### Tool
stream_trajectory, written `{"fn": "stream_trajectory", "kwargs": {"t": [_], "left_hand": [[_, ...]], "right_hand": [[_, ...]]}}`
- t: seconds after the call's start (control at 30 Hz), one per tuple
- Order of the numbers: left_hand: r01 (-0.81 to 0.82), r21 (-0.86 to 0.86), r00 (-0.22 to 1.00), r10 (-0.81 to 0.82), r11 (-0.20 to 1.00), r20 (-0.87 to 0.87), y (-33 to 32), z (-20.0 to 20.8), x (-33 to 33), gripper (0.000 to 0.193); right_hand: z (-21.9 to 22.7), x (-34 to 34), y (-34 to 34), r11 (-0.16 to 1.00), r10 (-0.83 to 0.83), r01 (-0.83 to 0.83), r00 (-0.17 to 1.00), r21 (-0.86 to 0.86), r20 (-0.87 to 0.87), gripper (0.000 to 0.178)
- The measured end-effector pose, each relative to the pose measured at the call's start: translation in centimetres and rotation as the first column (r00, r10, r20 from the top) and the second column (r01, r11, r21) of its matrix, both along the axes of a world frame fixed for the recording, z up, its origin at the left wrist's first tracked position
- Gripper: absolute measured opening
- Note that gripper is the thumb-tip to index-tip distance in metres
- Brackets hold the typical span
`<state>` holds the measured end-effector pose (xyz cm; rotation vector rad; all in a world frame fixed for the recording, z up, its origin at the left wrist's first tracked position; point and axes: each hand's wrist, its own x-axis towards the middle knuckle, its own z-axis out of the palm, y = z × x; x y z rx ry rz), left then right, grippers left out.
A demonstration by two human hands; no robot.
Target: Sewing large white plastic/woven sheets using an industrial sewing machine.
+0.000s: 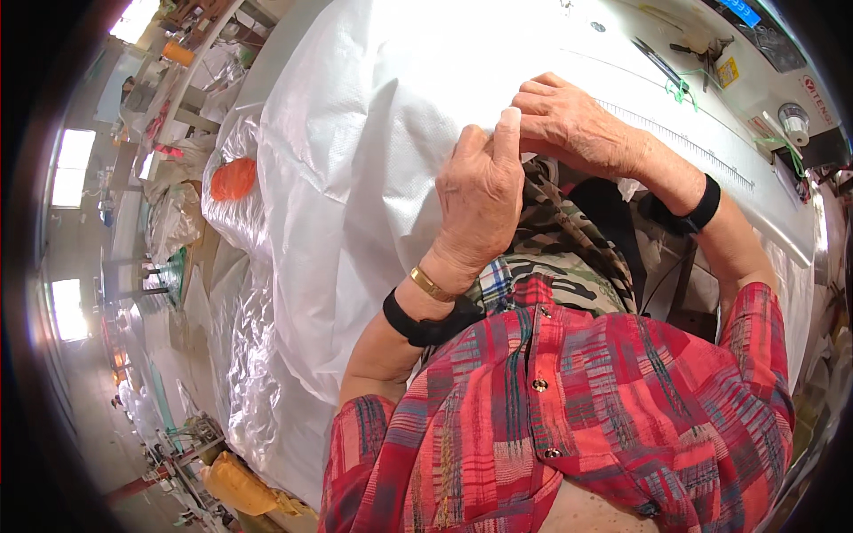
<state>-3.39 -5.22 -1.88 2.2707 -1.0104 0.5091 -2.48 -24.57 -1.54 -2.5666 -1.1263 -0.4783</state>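
Observation:
A large white sheet (355,169) of thin, finely textured material drapes over the table's edge and hangs down in folds on the left. My left hand (484,191) is closed at the sheet's right side, knuckles up and one finger pointing away from me. Touching it, my right hand (577,124) bends its fingers over the same edge from the right. Both hands appear to pinch the sheet between them, though the fingertips are partly hidden and the bright light washes out the material there.
A ruler scale (684,147) runs along the white tabletop on the right. Beyond it are a black slim tool (656,60), green thread (682,89) and a pale machine with a round knob (793,123). Crumpled clear plastic (253,355) and an orange object (233,180) lie at left.

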Motion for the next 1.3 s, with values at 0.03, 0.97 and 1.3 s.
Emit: {"fn": "stream_trajectory", "kwargs": {"t": [0.03,0.97,1.3], "left_hand": [[-0.009,0.023,1.000,0.009,1.000,0.006,0.1,0.1,-0.1,0.051],[0.091,-0.288,0.822,-0.235,0.953,-0.519,-0.3,1.2,3.2,0.017],[0.150,-0.353,0.797,-0.324,0.924,-0.510,-1.2,3.2,4.0,0.016]], "right_hand": [[0.0,0.0,0.0,1.000,-0.009,0.009,1.000,-0.010,-0.002,0.013],[-1.4,4.8,-6.0,0.828,-0.561,0.545,0.793,0.137,0.239,0.029],[-3.0,0.4,4.7,0.756,-0.519,0.492,0.853,0.432,-0.063,0.036]]}}
